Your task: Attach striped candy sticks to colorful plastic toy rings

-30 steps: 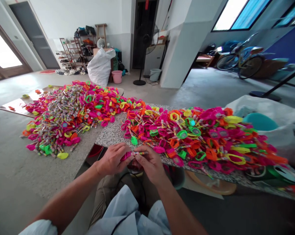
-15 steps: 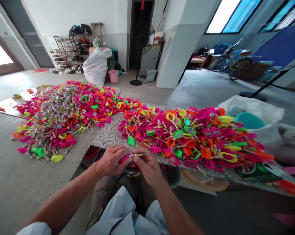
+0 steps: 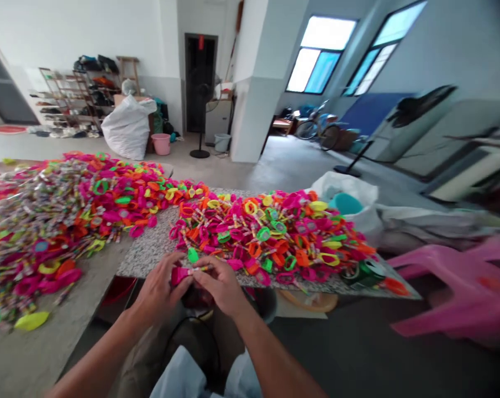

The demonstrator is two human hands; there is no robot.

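Observation:
My left hand (image 3: 157, 288) is closed around a bright pink plastic toy watch (image 3: 179, 275), just above my lap at the near edge of the speckled stone slab. Pinched in my right hand (image 3: 224, 286) is a thin, multicoloured wrapped stick (image 3: 205, 268), apparently a small candy tube. Its inner end meets the watch between my fingertips; whether the two are joined I cannot make out. Right beyond my hands lies a heap of toy watches (image 3: 253, 232) in pink, orange, green and yellow, with similar sticks among them. A green watch piece (image 3: 192, 255) sits closest to my fingers.
A larger pile of sticks and watches (image 3: 46, 199) covers the surface at left. On the slab (image 3: 144, 251), a green can (image 3: 368, 273) stands at the right end. A pink plastic stool (image 3: 452, 282) and a white sack (image 3: 353, 185) are to the right.
My view has turned to the right, so the piles and room appear further left and the pink stool has come into sight. Both hands stay together on the watch and stick.

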